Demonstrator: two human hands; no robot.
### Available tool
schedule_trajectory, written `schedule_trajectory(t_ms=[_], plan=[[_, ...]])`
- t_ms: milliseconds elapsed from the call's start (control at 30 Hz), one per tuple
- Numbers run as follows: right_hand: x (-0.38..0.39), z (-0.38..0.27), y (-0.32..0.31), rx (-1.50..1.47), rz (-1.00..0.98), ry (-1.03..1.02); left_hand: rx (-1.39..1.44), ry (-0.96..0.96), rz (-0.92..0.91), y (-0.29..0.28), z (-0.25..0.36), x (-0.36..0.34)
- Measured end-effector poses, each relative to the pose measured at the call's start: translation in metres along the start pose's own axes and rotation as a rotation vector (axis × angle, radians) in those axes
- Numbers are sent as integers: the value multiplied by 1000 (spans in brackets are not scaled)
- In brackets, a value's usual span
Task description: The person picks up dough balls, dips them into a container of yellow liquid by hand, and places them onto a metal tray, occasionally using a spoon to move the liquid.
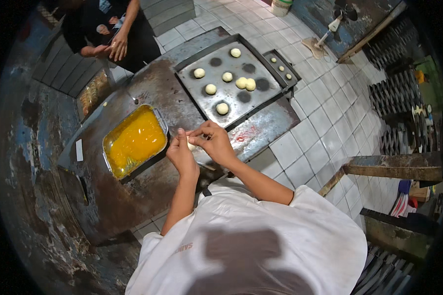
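My left hand [180, 151] and my right hand [215, 143] meet over the table, fingers closed together around a small pale piece of dough [191, 144]. Most of that piece is hidden by the fingers. Just beyond my hands lies a dark metal baking tray [187, 98] with several round, pale dough balls [222, 108] spread over it. Two of the balls touch each other [245, 84]. To the left of my hands is a rectangular metal pan [164, 121] holding a glossy yellow-orange mass [137, 140].
The worn metal table [108, 206] carries both trays. Another narrow tray [282, 69] with small dough balls sits past the baking tray's right side. A co-worker [114, 34] stands across at the far left, hands together. A wooden beam [394, 167] juts in at the right.
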State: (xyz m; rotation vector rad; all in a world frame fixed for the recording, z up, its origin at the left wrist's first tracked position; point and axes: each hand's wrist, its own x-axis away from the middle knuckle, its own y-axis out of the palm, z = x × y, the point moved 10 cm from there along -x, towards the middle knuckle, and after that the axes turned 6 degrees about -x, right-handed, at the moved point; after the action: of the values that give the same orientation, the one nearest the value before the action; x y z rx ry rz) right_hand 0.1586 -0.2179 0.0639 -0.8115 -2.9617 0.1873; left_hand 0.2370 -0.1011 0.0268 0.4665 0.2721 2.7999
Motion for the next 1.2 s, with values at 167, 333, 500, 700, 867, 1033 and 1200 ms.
schedule_trajectory(t_ms=[167, 333, 500, 700, 867, 1033, 1200], plan=[[4, 80, -43, -565, -88, 379, -436, 158, -336, 75, -20, 1], [1, 126, -82, -515, -444, 557, -697, 285, -564, 110, -51, 15], [-102, 157, -201, 537, 79, -108, -499, -15, -182, 19, -74, -16], [-140, 206, -220, 774, 114, 61, -536, -96, 179, -86, -55, 6], [-187, 294, -205, -122, -54, 685, -338, -112, 351, -142, -84, 27], [-179, 337, -180, -342, -144, 892, -308, -110, 374, -125, -74, 34], [-194, 259, -290, 585, 266, 187, -303, -61, 378, -132, -65, 33]])
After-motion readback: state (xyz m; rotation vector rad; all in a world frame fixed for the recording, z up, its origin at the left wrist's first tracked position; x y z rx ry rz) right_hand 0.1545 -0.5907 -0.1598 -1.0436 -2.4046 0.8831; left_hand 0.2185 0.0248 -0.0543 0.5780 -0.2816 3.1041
